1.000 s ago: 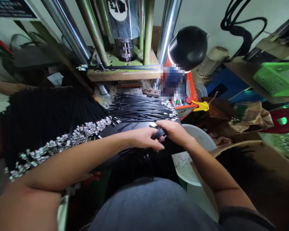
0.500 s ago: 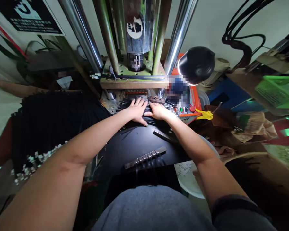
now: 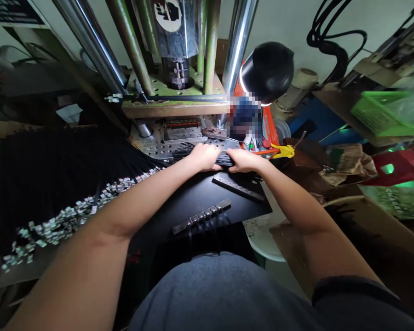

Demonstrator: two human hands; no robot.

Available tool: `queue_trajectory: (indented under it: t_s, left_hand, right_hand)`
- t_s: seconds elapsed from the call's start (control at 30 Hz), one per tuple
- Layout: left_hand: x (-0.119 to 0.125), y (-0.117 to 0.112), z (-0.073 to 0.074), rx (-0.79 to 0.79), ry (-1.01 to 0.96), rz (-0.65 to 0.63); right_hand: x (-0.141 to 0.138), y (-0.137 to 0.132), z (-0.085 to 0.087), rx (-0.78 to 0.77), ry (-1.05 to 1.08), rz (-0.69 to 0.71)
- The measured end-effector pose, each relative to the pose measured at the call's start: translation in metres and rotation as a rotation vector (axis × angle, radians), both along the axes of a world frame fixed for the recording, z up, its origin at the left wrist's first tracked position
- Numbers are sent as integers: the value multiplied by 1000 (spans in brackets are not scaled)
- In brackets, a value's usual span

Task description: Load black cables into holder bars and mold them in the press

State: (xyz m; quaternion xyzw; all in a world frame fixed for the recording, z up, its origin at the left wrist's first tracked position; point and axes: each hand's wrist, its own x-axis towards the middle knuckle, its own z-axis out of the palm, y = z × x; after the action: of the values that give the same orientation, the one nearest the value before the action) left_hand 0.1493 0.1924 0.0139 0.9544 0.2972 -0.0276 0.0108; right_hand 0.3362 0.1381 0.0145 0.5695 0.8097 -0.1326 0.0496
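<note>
My left hand (image 3: 203, 157) and my right hand (image 3: 244, 161) lie close together at the front of the press, both closed around a bundle of black strips (image 3: 225, 159). More loose strips (image 3: 182, 152) lie on the steel mould plate (image 3: 169, 142) just past my left hand. Two metal slotted bars, one (image 3: 238, 187) and another (image 3: 202, 216), rest on a black board (image 3: 189, 207) below my hands. A large mass of black strips with metal ends (image 3: 55, 184) spreads to my left.
Steel and green columns of a press (image 3: 127, 46) rise behind the plate. A black lamp (image 3: 267, 73) stands at the right, above a white basin (image 3: 262, 239). A green basket (image 3: 382, 112), paper bags and a red stool (image 3: 400, 165) crowd the right side.
My hands have gone from lying flat on the strips to closing around them. The bundle has gathered between them, and the view has shifted slightly.
</note>
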Motion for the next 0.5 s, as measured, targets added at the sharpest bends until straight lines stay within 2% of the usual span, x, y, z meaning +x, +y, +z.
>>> queue_trajectory:
  t_s: [0.13,0.23,0.4,0.5]
  left_hand:
    - [57,-30,-5,-28,-58,-120]
    - [82,-44,-6,-32,-61,-203]
    - [88,-38,0,22,-52,-326]
    - [70,-31,9,139,-192,-327]
  right_hand:
    - [55,-45,3,-77,-14,-118]
    - [72,-72,4,-93,4,-216]
    - [59,-87,3,-42,58,-401]
    - [57,-103,1,45,31,-565]
